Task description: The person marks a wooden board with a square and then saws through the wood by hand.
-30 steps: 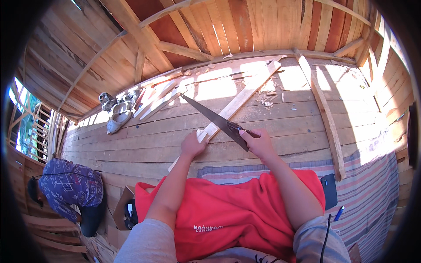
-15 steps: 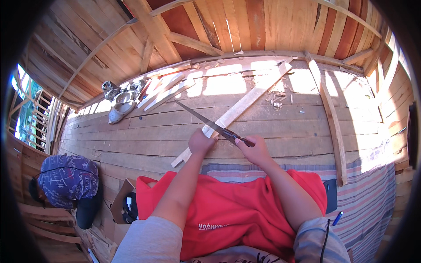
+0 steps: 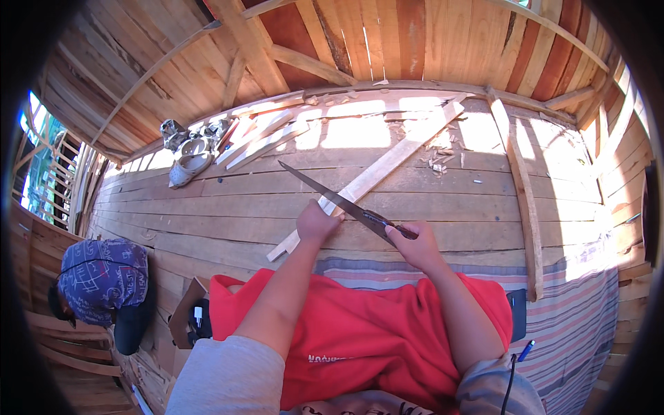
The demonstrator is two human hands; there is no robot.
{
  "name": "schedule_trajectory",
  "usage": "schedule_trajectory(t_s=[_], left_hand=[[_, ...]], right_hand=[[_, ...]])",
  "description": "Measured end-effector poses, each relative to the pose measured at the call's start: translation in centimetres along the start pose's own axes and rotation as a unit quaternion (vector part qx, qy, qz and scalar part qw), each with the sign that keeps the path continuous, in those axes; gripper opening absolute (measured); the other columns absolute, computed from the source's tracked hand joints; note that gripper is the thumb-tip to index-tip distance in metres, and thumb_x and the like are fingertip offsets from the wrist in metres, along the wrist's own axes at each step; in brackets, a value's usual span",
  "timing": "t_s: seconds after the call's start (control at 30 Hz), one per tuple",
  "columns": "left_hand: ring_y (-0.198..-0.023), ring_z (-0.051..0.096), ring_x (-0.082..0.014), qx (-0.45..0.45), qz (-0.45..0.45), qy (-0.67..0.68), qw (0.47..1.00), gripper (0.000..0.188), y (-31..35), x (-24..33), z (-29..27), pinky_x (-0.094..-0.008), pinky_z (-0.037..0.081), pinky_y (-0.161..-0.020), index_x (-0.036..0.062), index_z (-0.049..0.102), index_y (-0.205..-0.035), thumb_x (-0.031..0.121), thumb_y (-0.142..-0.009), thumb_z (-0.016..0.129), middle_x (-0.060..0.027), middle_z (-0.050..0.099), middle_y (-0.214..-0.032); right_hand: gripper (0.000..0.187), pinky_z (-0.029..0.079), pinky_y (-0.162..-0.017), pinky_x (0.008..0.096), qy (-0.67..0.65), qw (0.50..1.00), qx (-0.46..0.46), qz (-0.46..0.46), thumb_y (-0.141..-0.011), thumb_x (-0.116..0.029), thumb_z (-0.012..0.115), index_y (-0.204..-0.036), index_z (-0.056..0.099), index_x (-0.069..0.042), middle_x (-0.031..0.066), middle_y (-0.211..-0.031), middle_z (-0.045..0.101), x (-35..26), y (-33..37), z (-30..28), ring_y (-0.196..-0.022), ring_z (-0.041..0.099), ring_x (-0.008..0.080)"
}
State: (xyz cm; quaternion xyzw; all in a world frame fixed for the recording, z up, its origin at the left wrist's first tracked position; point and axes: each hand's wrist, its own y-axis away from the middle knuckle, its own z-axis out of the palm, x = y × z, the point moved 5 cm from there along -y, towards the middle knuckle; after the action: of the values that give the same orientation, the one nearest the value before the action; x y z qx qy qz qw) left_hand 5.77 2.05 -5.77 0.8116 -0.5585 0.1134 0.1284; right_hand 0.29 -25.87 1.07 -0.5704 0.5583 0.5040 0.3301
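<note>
Lying slantwise over a long, pale, flat wooden board point(image 3: 387, 164), a dark-bladed handsaw with a brown handle point(image 3: 351, 208) crosses it just beyond the person's left hand point(image 3: 318, 223). That hand's grip is closed over the near part of the board, with the fingers folded over its edge. The right hand point(image 3: 417, 245) has its grip wrapped around the saw handle, to the right of the board, and the blade points up and to the left.

The board rests on the planked wooden floor point(image 3: 242, 221), running from near the lap, which is covered by a bright red cloth garment point(image 3: 360, 339), toward the far wall. As for progress, the board runs on past the blade on both sides, so no cut appears to have gone right through; the full parting seems left to do. Whether a shallow kerf has been started is hard to tell, since the hand and blade cover that spot. The near end looks stepped, perhaps notched or doubled by another piece.

Pale wood chips point(image 3: 438, 168) lie just beside the board's far half. Loose pale wooden strips point(image 3: 256, 138) lie to its left, near light grey clog-style shoes point(image 3: 185, 173).
</note>
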Motion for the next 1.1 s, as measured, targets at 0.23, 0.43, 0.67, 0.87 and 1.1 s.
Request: schedule_trajectory(t_s=[0.23, 0.43, 0.67, 0.87, 1.1], left_hand=[[-0.098, 0.072, -0.039, -0.006, -0.003, -0.019, 1.0, 0.072, -0.3, -0.3, 0.4, -0.0472, 0.057, -0.085, 0.0002, 0.06, -0.11, 0.055, -0.071, 0.086, -0.0224, 0.074, -0.101], [-0.101, 0.071, -0.0402, -0.017, -0.011, -0.005, 1.0, 0.076, -0.6, -0.1, 0.2, -0.0473, 0.056, -0.087, -0.0016, 0.061, -0.107, 0.058, -0.069, 0.086, -0.0249, 0.072, -0.104], [-0.1, 0.071, -0.0412, -0.021, -0.036, -0.013, 0.999, 0.076, -0.3, 0.7, -0.1, -0.0475, 0.056, -0.087, -0.0019, 0.06, -0.108, 0.057, -0.067, 0.087, -0.0251, 0.072, -0.103], [-0.099, 0.071, -0.0421, -0.013, -0.018, -0.027, 0.999, 0.077, -0.7, -0.2, 0.4, -0.0491, 0.057, -0.086, -0.0016, 0.058, -0.109, 0.057, -0.068, 0.087, -0.0265, 0.072, -0.102], [-0.1, 0.071, -0.0416, -0.016, -0.013, -0.033, 0.999, 0.08, -0.7, 0.7, 0.5, -0.049, 0.057, -0.085, -0.002, 0.058, -0.111, 0.063, -0.07, 0.083, -0.027, 0.072, -0.103]], right_hand=[[0.047, 0.033, -0.047, 0.0347, 0.071, 0.997, -0.007, 0.0, -0.091, -0.032, 0.072, -0.063, 0.059, 0.003, 0.0012, -0.052, 0.047, -0.1, 0.6, -2.6, -0.051, 0.039, 0.0094], [0.048, 0.033, -0.047, 0.0343, 0.039, 0.999, 0.012, 0.001, -0.091, -0.033, 0.073, -0.063, 0.059, 0.003, 0.0013, -0.051, 0.046, -0.2, 0.2, -2.4, -0.051, 0.039, 0.0096], [0.047, 0.034, -0.047, 0.034, 0.063, 0.998, -0.019, 0.001, -0.092, -0.031, 0.072, -0.064, 0.059, 0.004, 0.0017, -0.05, 0.045, -0.4, 0.5, -5.6, -0.05, 0.04, 0.0101], [0.047, 0.034, -0.047, 0.0343, 0.062, 0.997, -0.035, 0.013, -0.092, -0.03, 0.072, -0.062, 0.058, 0.004, 0.0023, -0.05, 0.043, -0.5, 0.8, -5.6, -0.049, 0.039, 0.0103], [0.047, 0.035, -0.05, 0.0343, 0.077, 0.997, 0.006, 0.012, -0.091, -0.03, 0.074, -0.063, 0.059, 0.004, 0.0042, -0.051, 0.043, -1.4, 1.0, -6.7, -0.053, 0.041, 0.0119]])
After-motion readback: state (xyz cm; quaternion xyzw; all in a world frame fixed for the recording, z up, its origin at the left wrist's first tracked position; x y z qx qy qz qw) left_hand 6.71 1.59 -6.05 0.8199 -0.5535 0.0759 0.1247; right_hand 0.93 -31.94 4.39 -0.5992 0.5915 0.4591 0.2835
